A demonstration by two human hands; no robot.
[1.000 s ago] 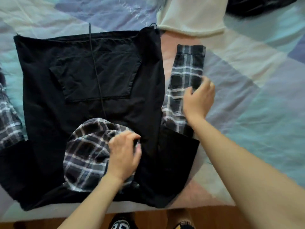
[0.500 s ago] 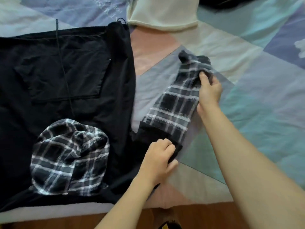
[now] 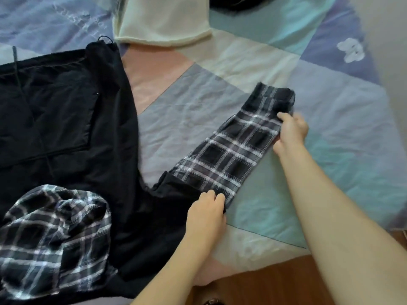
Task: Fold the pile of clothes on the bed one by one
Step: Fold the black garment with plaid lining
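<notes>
Sleeve runs diagonally, cuff far right — your right hand pinches the cuff end. Left hand grips the shoulder end, nearer the hoodie.

Black hoodie with black-and-white plaid sleeve; cream garment; pastel patchwork, perhaps floral, bedspread.

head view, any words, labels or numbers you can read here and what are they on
Faint pale script on the bedspread, top left: seen upside down and too blurred to read.
White cloud-like print on the bedspread's purple patch: a shape, no letters.
Black hoodie, plaid sleeve, cream garment: no text visible.
</notes>
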